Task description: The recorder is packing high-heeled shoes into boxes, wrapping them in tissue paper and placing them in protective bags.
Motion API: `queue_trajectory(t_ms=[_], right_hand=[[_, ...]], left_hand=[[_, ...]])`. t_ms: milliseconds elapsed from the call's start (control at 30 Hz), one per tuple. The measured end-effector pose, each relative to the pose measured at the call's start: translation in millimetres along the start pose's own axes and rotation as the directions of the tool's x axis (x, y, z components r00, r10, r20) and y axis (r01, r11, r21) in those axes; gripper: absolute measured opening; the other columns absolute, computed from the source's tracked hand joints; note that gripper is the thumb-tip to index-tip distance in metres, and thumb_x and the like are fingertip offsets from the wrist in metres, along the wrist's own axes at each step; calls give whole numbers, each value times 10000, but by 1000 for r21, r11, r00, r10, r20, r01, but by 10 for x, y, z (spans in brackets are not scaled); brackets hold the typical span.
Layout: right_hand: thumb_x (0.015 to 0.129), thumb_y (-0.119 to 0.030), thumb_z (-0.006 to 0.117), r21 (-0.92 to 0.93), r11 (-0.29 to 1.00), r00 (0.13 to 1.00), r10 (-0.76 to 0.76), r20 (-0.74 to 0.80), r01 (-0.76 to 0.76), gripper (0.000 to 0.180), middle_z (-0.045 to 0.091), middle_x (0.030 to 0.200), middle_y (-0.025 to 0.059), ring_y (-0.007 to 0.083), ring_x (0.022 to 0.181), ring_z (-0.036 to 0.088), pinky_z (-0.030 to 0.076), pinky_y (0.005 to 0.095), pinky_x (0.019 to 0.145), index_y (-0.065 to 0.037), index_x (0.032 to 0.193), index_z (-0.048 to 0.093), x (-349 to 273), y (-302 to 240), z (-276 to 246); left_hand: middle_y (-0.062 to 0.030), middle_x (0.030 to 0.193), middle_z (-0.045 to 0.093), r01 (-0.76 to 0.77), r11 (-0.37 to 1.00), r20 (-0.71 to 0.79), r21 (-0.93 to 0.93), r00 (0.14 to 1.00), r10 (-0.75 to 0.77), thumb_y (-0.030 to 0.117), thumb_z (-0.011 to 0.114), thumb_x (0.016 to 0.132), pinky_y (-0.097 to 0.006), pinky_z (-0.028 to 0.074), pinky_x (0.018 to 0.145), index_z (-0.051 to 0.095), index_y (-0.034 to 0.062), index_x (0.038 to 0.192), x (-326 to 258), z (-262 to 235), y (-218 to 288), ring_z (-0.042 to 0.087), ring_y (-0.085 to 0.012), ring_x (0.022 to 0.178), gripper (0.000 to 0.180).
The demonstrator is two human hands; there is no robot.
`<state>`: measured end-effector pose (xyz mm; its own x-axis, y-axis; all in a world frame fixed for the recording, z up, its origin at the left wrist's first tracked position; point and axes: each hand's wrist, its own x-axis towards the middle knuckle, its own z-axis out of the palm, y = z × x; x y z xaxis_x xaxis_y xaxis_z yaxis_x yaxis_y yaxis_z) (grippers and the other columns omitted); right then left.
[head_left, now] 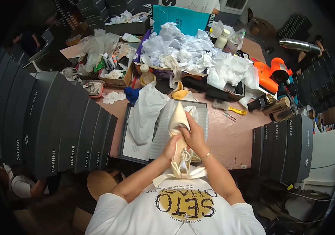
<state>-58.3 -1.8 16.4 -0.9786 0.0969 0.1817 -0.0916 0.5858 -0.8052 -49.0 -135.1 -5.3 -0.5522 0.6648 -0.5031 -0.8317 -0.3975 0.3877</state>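
Cream-coloured and pointed, a shoe (pixel 178 117) was held in front of the person's chest, toe pointing away, near an open grey box (pixel 199 103). The left hand (pixel 171 149) gripped its left side; the right hand (pixel 195 138) closed around its right, fingers near the opening. White tissue paper (pixel 147 113) lay beside the shoe, on the pink worktop (pixel 232 135) a yellow-handled brush (pixel 230 107), and beyond, crumpled paper (pixel 175 49). Dark boxes (pixel 44 121) stood stacked at both sides.
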Motion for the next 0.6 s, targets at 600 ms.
queue_trajectory(t_ms=[600], right_hand=[[781, -23, 682, 195, 941, 950, 235, 203, -275, 623, 552, 1169, 167, 235, 981, 592, 490, 325, 828, -37, 1342, 410, -1131, -236, -496]], left_hand=[[-184, 1049, 628, -126, 940, 461, 317, 887, -37, 222, 534, 891, -350, 510, 836, 505, -28, 1196, -296, 448, 887, 633, -256, 928, 395]])
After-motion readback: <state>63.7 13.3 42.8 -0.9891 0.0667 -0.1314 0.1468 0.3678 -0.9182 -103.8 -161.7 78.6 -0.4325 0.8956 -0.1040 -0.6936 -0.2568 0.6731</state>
